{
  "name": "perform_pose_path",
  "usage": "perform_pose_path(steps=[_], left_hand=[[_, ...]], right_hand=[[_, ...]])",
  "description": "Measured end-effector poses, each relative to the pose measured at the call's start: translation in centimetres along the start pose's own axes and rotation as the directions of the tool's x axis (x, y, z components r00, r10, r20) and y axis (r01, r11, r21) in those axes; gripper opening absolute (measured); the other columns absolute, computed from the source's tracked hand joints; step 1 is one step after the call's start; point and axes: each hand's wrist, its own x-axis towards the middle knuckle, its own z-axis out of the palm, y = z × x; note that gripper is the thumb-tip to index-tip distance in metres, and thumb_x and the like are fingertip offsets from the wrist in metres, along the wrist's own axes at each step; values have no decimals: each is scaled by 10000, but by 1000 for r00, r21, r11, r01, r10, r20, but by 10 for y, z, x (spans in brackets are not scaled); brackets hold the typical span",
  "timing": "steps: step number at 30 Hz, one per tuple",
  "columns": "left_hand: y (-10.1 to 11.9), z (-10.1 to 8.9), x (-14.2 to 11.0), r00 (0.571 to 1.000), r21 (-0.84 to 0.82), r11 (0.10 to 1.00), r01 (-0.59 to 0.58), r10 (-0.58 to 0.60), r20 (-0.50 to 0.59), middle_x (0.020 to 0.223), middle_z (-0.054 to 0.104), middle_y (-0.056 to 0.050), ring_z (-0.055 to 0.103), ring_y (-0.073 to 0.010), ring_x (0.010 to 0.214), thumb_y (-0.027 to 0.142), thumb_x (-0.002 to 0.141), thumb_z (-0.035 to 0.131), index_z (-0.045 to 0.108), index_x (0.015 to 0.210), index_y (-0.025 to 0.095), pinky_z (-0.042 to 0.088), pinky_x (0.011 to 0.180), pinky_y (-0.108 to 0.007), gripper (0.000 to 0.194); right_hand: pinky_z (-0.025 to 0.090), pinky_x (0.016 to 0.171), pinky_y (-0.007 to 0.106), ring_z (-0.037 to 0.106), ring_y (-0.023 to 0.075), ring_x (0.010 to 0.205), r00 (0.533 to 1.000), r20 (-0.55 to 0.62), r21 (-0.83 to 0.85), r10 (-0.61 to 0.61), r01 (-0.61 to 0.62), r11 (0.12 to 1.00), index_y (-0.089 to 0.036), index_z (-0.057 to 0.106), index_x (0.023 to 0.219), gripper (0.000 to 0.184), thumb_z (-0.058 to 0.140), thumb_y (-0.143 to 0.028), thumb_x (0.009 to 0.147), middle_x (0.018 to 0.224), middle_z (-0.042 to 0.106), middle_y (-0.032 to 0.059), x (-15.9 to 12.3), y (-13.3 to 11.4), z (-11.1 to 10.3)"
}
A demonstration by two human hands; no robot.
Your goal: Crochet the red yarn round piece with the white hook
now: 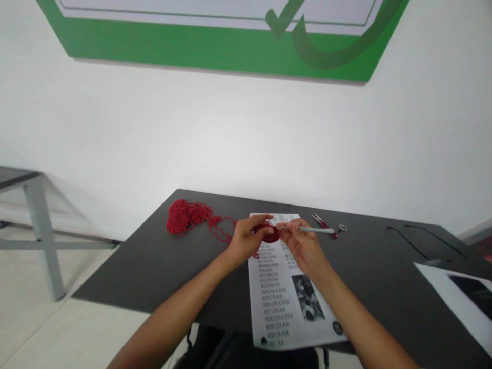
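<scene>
My left hand (248, 236) is closed on a small dark red crochet piece (272, 236), pinching it between thumb and fingers, with the index finger stretched above it. In my right hand (302, 243) is a crochet hook (321, 230) with a pale grey handle. Its thin metal shaft points left and meets the edge of the piece; the exact tip is too small to make out. Loose red yarn runs from my left hand to a red ball of yarn (179, 218) at the table's back left. Both hands are above a printed pattern sheet (274, 297).
Small scissors (320, 220) with red on them lie behind my right hand, near a small metal ring-shaped thing (342, 227). Eyeglasses (426, 248) and a white sheet (457, 297) with a dark object on it are at right. A white wall stands behind the dark table (154, 266).
</scene>
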Motion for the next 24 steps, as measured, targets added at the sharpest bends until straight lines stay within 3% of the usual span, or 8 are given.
perform_pose_path(steps=[3, 7, 12, 15, 17, 19, 22, 24], left_hand=[[0, 6, -5, 998, -32, 998, 59, -58, 37, 829, 794, -60, 708, -196, 734, 268, 766, 787, 796, 1061, 176, 566, 726, -307, 310], [-1, 8, -9, 998, -30, 999, 45, -44, 43, 880, 802, -72, 723, -213, 778, 314, 788, 794, 783, 1122, 194, 585, 782, -340, 355], [-2, 13, -15, 1000, -73, 997, 11, -11, 1, 933, 785, -88, 719, -220, 829, 344, 787, 809, 764, 1176, 215, 594, 806, -352, 413], [-1, 22, -19, 983, -361, 915, 181, -173, 54, 1039, 779, -111, 733, -232, 880, 428, 787, 811, 723, 1238, 186, 611, 807, -371, 519], [0, 27, -21, 954, -531, 793, 300, -264, 144, 1064, 781, -114, 737, -222, 893, 474, 754, 834, 732, 1201, 168, 604, 828, -365, 551], [1, 29, -20, 936, -612, 710, 348, -296, 190, 1030, 788, -93, 733, -189, 883, 451, 694, 888, 757, 1125, 161, 585, 839, -315, 536], [3, 24, -16, 933, -635, 686, 355, -303, 193, 871, 782, -48, 706, -124, 752, 394, 661, 921, 772, 1063, 157, 552, 751, -237, 490], [6, 18, -13, 933, -615, 701, 360, -293, 211, 755, 752, -30, 664, -102, 640, 408, 681, 906, 768, 1073, 143, 527, 660, -221, 492]], right_hand=[[625, 746, 382, 753, 204, 809, 998, -52, -68, -44, 40, 997, -241, 648, 895, 253, 664, -490, 932, 931, 783, 44, -2, 6, -1], [614, 778, 354, 734, 203, 892, 976, -84, -309, -199, 165, 937, -229, 710, 935, 235, 652, -456, 947, 961, 765, 56, -8, 5, 1], [613, 837, 358, 710, 200, 967, 905, 84, -675, -416, 359, 645, -261, 753, 959, 155, 601, -281, 982, 1025, 738, 48, -14, -4, 1], [623, 809, 361, 707, 205, 944, 844, 206, -784, -495, 445, 432, -285, 745, 1067, 156, 655, -259, 944, 1032, 733, 44, -17, -5, -3], [626, 817, 372, 706, 210, 946, 818, 261, -793, -513, 484, 370, -298, 740, 1090, 176, 664, -262, 935, 1026, 733, 40, -19, -5, -3], [626, 795, 358, 709, 199, 929, 834, 202, -782, -514, 453, 428, -291, 748, 1043, 162, 603, -264, 973, 1035, 728, 46, -19, -7, -2], [622, 824, 368, 715, 205, 935, 906, 105, -656, -410, 373, 656, -251, 733, 949, 168, 591, -329, 987, 994, 734, 56, -16, -12, 2], [619, 808, 360, 719, 208, 922, 946, 115, -534, -302, 316, 784, -234, 713, 902, 175, 635, -379, 961, 969, 738, 58, -13, -17, 2]])
